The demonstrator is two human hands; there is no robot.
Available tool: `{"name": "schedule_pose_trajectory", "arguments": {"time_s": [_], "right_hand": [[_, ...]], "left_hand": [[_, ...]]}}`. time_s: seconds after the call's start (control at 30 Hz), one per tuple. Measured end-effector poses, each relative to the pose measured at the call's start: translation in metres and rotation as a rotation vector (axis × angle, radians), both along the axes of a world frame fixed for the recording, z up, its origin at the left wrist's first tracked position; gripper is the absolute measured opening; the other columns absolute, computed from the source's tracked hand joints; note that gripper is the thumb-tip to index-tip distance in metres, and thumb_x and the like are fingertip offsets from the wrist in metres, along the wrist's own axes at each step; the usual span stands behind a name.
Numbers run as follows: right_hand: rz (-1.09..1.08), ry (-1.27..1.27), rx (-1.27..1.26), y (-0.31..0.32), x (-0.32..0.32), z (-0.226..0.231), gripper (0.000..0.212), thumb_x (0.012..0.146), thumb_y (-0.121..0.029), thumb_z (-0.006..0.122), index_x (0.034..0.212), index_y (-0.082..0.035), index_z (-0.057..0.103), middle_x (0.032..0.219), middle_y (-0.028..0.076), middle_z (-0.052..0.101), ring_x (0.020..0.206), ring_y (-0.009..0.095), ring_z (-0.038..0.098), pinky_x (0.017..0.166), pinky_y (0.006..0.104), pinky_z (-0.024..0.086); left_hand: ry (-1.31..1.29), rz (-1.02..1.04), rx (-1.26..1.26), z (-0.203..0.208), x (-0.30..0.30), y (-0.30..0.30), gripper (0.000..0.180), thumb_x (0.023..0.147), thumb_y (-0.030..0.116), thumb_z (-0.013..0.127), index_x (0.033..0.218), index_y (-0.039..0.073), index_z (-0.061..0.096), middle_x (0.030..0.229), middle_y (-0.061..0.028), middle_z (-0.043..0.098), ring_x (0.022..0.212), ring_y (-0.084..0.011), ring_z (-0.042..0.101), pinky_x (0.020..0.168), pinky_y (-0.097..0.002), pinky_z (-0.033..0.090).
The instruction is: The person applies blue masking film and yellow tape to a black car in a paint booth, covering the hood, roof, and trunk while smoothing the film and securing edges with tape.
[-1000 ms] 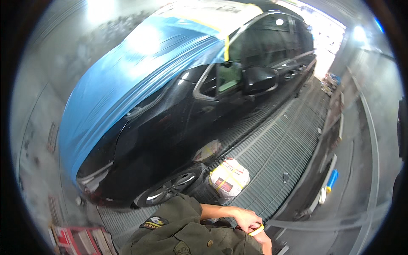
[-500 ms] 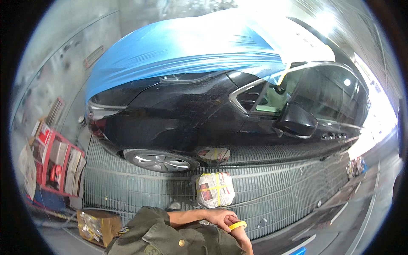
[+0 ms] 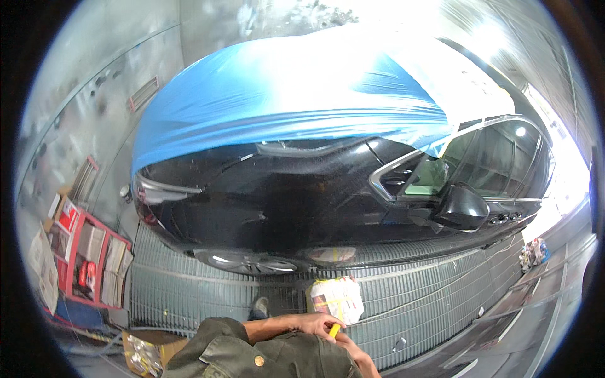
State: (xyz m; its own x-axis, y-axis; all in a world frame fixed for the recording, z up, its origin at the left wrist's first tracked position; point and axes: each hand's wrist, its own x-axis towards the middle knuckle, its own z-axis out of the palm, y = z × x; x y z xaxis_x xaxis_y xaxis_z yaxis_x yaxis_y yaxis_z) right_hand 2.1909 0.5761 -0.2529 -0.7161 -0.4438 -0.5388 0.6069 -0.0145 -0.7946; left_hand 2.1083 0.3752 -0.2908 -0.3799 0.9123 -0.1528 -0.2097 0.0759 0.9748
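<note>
Close against my body, my left hand (image 3: pixel 313 323) and my right hand (image 3: pixel 343 343) meet, with the fingers of both bent around a narrow roll of yellow tape (image 3: pixel 334 330). The roll is seen nearly edge-on, and parts of the fingers are hidden. Just beyond my hands, a bundle wrapped in printed paper (image 3: pixel 340 301) with yellow tape across it rests on the grated floor. A black car (image 3: pixel 283 201) stands side-on in front of me. Blue sheeting (image 3: pixel 227 94) drapes over its hood, and pale sheeting (image 3: pixel 466 82) covers the windscreen area.
A red rack (image 3: pixel 94 258) with papers stands at the left, near an open cardboard box (image 3: pixel 151 356). The side mirror (image 3: pixel 463 208) juts toward me. A shoe (image 3: pixel 260 307) shows on the floor grating (image 3: pixel 189 277). Crumpled material (image 3: pixel 534 253) lies at the far right.
The view has shifted, so the car and bundle sit lower and further right. The yellow roll has turned from a visible ring to edge-on between my hands. A shoe now shows more fully.
</note>
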Motion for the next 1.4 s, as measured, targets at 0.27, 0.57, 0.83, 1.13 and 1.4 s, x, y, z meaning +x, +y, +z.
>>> {"name": "schedule_pose_trajectory", "arguments": {"time_s": [0.27, 0.57, 0.83, 1.13, 1.4], "right_hand": [[-0.659, 0.244, -0.029, -0.103, -0.047, 0.045, 0.011, 0.102, -0.013, 0.050, 0.106, -0.004, 0.054, 0.058, 0.005, 0.052, 0.044, 0.013, 0.045, 0.051, 0.0298, 0.045], [-0.497, 0.188, -0.130, -0.142, -0.080, 0.044, 0.031, 0.106, -0.017, 0.051, 0.132, 0.000, 0.053, 0.070, 0.005, 0.058, 0.054, 0.012, 0.049, 0.053, 0.0268, 0.041], [-0.386, 0.260, -0.085, -0.142, -0.080, 0.047, 0.029, 0.109, -0.020, 0.053, 0.132, -0.004, 0.059, 0.074, 0.001, 0.063, 0.056, 0.006, 0.048, 0.052, 0.0210, 0.036], [-0.529, 0.328, -0.164, -0.121, -0.107, 0.067, 0.025, 0.110, -0.019, 0.048, 0.128, -0.003, 0.055, 0.075, 0.006, 0.061, 0.055, 0.012, 0.053, 0.054, 0.0245, 0.045], [-0.553, 0.337, -0.226, -0.132, -0.155, 0.085, 0.036, 0.104, -0.008, 0.050, 0.140, -0.005, 0.043, 0.086, 0.012, 0.068, 0.059, 0.012, 0.058, 0.057, 0.0256, 0.050]], "left_hand": [[0.076, 0.775, 0.302, 0.112, -0.157, -0.125, 0.038, 0.097, 0.021, 0.074, 0.127, 0.000, 0.064, 0.109, -0.0066, 0.072, 0.097, -0.0148, 0.069, 0.087, -0.0323, 0.058], [-0.437, 1.387, 0.865, 0.192, -0.335, -0.192, 0.011, 0.093, 0.001, 0.073, 0.103, -0.001, 0.069, 0.100, -0.0129, 0.074, 0.093, -0.0190, 0.074, 0.077, -0.0224, 0.062], [-0.395, 1.483, 0.658, 0.175, -0.289, -0.156, 0.020, 0.094, 0.021, 0.079, 0.098, 0.005, 0.068, 0.080, -0.0024, 0.065, 0.058, -0.0083, 0.059, 0.050, -0.0190, 0.045], [-0.359, 1.495, 0.701, 0.198, -0.254, -0.143, 0.019, 0.095, 0.019, 0.077, 0.099, 0.003, 0.069, 0.083, -0.0056, 0.069, 0.061, -0.0109, 0.064, 0.052, -0.0208, 0.051], [-0.407, 1.560, 0.411, 0.148, -0.247, -0.138, 0.022, 0.095, 0.020, 0.077, 0.095, -0.001, 0.070, 0.080, -0.0102, 0.073, 0.062, -0.0165, 0.070, 0.052, -0.0257, 0.053]]}}
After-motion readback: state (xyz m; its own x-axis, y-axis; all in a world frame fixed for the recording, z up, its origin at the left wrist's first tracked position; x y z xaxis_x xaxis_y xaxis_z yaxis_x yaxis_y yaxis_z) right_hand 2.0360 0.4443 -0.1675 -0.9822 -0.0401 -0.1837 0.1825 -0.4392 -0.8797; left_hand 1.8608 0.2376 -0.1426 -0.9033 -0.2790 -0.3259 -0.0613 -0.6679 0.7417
